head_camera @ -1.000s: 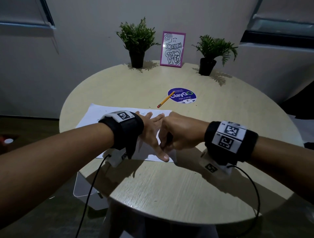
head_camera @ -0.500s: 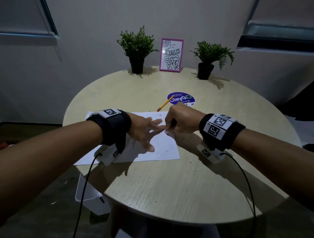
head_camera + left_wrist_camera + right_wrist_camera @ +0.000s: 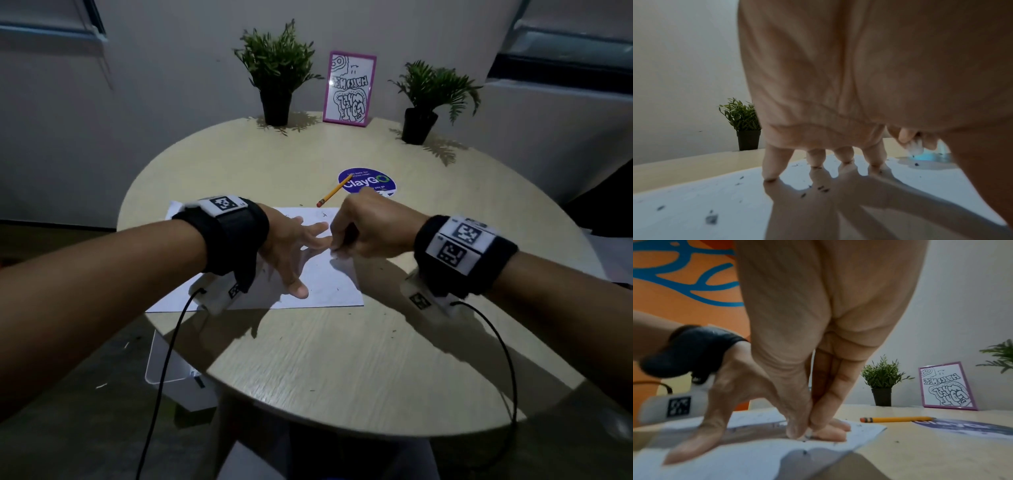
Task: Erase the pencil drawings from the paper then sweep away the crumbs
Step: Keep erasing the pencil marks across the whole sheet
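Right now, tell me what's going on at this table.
A person is erasing pencil marks from a sheet of paper on a round table. The left hand presses flat with spread fingers to hold the sheet down. The right hand pinches a small white eraser against the sheet near its right edge. Dark crumbs lie unswept on the sheet. A yellow pencil lies unused beyond.

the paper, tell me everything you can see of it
The paper is a white sheet lying flat on the round wooden table. Faint pencil marks and dark eraser crumbs dot it. The left hand presses it down with spread fingers; the right hand pinches a small white eraser against it.
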`<state>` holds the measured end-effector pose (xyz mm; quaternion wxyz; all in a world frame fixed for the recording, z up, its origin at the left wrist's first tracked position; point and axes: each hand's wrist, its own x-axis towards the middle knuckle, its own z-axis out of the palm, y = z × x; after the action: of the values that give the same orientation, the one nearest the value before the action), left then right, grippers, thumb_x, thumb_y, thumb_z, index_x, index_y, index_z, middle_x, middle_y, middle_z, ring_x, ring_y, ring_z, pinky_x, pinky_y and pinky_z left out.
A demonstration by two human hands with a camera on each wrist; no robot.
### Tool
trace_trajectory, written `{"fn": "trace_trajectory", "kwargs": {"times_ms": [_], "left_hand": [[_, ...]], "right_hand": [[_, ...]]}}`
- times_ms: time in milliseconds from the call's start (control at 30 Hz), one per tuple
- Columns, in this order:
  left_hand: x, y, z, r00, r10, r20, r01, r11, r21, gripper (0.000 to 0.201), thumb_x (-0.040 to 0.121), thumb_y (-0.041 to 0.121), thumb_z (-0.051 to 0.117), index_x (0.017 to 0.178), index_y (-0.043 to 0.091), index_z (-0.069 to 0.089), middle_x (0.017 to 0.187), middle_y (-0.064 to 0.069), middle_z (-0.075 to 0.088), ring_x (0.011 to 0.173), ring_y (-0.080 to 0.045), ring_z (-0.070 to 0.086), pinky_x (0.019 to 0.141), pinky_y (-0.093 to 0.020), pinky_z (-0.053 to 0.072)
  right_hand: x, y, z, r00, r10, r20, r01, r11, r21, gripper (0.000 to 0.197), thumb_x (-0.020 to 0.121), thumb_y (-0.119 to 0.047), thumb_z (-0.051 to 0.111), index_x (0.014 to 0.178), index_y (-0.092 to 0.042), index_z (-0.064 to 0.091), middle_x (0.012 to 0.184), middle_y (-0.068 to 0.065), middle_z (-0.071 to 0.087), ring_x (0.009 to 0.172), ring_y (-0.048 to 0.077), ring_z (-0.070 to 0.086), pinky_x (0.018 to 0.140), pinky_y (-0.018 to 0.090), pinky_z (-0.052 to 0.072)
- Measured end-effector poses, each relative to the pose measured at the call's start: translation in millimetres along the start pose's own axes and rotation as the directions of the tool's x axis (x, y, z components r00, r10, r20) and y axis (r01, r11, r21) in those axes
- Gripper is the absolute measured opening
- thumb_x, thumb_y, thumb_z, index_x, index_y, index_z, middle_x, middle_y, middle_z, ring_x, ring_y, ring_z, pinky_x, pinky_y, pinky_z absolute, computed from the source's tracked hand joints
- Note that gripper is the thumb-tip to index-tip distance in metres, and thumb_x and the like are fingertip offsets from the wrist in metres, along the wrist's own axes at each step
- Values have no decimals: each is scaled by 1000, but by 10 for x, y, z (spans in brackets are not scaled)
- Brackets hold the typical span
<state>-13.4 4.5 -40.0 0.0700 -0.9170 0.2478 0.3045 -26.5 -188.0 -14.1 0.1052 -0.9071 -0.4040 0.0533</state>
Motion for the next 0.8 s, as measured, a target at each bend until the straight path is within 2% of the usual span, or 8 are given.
{"fn": "trace_trajectory", "kwargs": {"times_ms": [100,233,333,467,600,667,733,800], "left_hand": [[-16,23,-6,1000,-13,9,13,1000,17,114,71,75,69,152,52,-8,159,24,-26,152,-22,-15,121,-57,7],[-47,82,-25,1000,-22,0,22,997,77,116,75,73,65,154,44,-15,162,13,-24,152,-28,-11,120,-55,4],[-24,52,-1,1000,-10,-11,10,999,34,118,71,74,68,153,48,-13,162,18,-23,153,-26,-11,121,-55,6],[-40,16,-5,1000,5,-19,-6,999,-34,116,68,73,72,153,52,-5,159,25,-24,152,-19,-13,122,-55,6],[-31,20,0,1000,-3,-10,3,1000,-10,117,67,75,69,152,52,-8,159,24,-24,152,-19,-13,122,-54,5],[-22,23,1,1000,-8,-5,8,1000,1,121,64,77,69,151,52,-11,160,22,-24,152,-22,-13,122,-56,5],[-23,42,-2,1000,-3,-5,3,1000,0,122,64,77,69,152,52,-12,160,22,-23,152,-22,-13,121,-57,4],[-35,53,-3,1000,-2,-8,2,1000,-5,121,67,74,71,153,50,-11,161,21,-23,152,-22,-14,121,-57,3]], "right_hand": [[-66,4,102,999,32,3,-32,999,10,3,78,-11,82,80,-12,80,77,-3,76,71,6,69,65,18,52],[-371,-55,177,999,-7,53,6,999,32,10,79,-19,82,71,-16,75,70,-7,73,63,5,63,59,16,47],[-355,-61,73,986,-16,168,8,999,50,6,79,-19,82,74,-17,78,71,-10,74,63,-4,64,58,10,44],[-71,15,40,1000,11,23,-11,1000,-5,5,78,-12,81,81,-15,80,77,-5,76,66,1,64,59,8,44],[-152,6,162,1000,21,10,-21,1000,-15,5,79,-12,80,76,-12,76,73,-5,74,66,6,64,59,10,42],[-315,-48,176,999,-14,47,14,1000,3,8,79,-14,79,72,-12,74,68,-7,71,61,4,61,56,9,40],[-429,-81,134,989,-25,147,22,999,22,10,81,-18,79,73,-14,76,68,-8,71,62,3,62,57,14,45],[-400,-77,58,978,-24,208,18,999,34,7,81,-18,80,76,-15,78,70,-9,73,64,-5,62,57,10,44]]}}
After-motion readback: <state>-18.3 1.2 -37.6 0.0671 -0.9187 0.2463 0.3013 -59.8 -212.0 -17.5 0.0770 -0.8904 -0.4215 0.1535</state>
